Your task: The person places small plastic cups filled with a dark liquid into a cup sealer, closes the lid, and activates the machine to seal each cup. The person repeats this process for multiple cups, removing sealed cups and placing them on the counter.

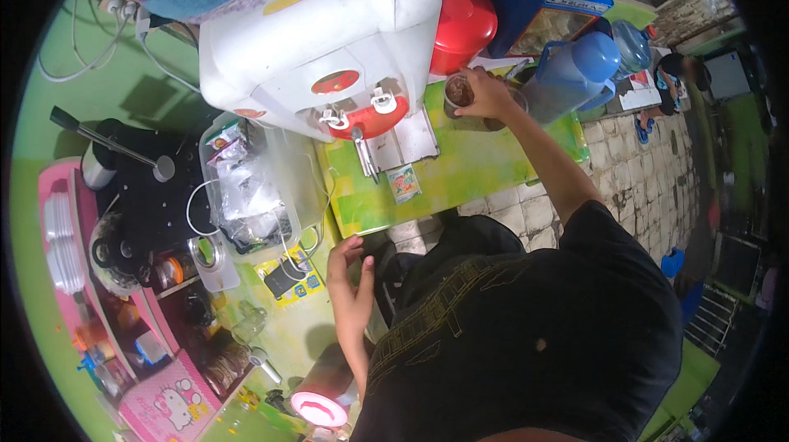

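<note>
My right hand (490, 97) reaches across the green-patterned table and has its fingers around a clear cup (458, 91) with brown contents, right of the white water dispenser (320, 41). Another clear container, partly hidden by this hand, stands close beside the cup. My left hand (351, 282) is raised near the table's corner with fingers apart and nothing in it. Between the hands, a small drink sachet (404, 184) lies flat on the table. Metal spoons or similar cutlery (365, 157) lie below the dispenser taps.
Behind the cup stand a red lidded container (462, 23) and a blue-and-glass box (536, 10); a blue pitcher (573, 72) is right of my wrist. A plastic bin of packets (253, 195), cables and a black device (285, 278) are at left. A person sits in the far right background.
</note>
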`<state>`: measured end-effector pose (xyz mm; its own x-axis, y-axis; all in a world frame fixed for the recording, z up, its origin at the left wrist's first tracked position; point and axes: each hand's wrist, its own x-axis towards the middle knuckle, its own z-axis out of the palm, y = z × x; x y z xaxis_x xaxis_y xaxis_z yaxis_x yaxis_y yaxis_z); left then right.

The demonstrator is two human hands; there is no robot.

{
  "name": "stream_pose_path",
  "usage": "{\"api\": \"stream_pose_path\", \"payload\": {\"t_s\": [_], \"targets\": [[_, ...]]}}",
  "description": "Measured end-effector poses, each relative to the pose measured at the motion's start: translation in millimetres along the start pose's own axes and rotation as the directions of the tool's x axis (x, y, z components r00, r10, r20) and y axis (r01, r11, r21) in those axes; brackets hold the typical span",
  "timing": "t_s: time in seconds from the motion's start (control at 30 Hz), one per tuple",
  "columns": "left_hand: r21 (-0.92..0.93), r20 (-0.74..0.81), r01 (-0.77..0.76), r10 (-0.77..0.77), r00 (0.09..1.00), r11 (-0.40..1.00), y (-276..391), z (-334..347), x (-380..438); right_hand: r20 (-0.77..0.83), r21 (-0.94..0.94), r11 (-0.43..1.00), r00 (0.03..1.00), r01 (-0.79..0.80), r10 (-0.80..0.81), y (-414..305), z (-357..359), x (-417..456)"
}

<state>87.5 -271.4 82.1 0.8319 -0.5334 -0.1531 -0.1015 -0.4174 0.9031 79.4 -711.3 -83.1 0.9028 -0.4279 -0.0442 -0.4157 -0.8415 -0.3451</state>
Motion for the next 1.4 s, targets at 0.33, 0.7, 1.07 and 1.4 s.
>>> {"api": "stream_pose_path", "payload": {"t_s": [0.33,0.7,1.07,1.4], "targets": [[-0.009,0.078,-0.048,0.048,0.996,0.999,0.6,89.7,46.6,0.183,-0.168,0.983,0.982,0.072,-0.041,-19.7,3.3,17.0],[0.081,0.031,-0.187,0.185,0.982,0.979,-29.4,136.0,73.6,0.328,-0.083,0.916,0.879,0.393,-0.347,-107.2,-61.7,-69.5],[-0.074,-0.520,-0.165,0.103,0.848,0.983,-50.3,86.4,3.5,0.295,0.221,0.629,0.563,0.746,-0.772,-273.6,-100.8,-106.5],[-0.242,-0.870,-0.258,-0.091,0.485,0.935,-53.2,-55.2,-48.1,0.051,0.434,0.271,0.277,0.859,-0.960,-436.0,-114.4,-98.8]]}}
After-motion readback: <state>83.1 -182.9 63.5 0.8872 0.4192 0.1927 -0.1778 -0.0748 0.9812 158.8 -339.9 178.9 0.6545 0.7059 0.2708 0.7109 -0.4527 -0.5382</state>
